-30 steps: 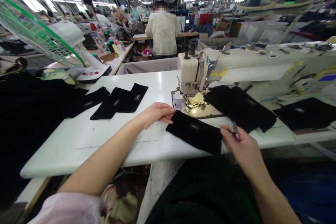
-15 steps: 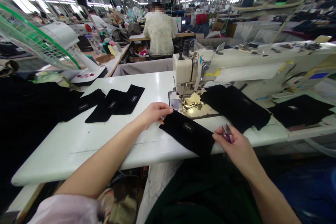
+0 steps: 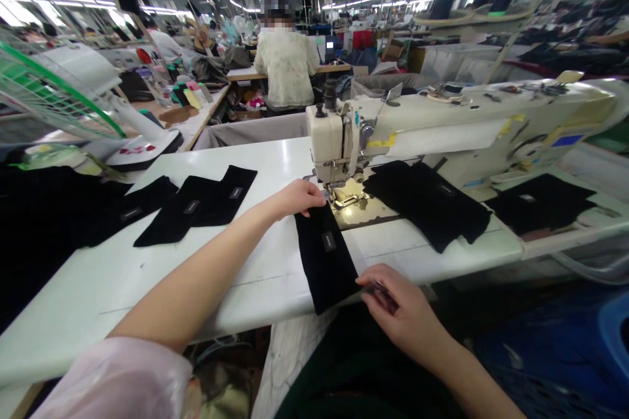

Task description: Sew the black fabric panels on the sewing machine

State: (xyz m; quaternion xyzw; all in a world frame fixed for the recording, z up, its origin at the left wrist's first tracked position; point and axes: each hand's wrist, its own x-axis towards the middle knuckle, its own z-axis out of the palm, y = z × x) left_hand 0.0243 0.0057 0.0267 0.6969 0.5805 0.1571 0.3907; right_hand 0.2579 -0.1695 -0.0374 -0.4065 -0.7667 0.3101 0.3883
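The left hand (image 3: 299, 198) pinches the far end of a black labelled cloth (image 3: 327, 268), and the right hand (image 3: 403, 308), holding snips (image 3: 386, 297), pinches its near right corner.

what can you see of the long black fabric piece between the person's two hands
The long, black fabric piece looks matte and soft, with a small dark rectangular label bearing pale lettering, too small to read. It slants over the white tabletop, its far end by the cream sewing machine, its near end at the table's front edge. The bare left hand grips the far end; the bare right hand's fingertips meet the near right corner.
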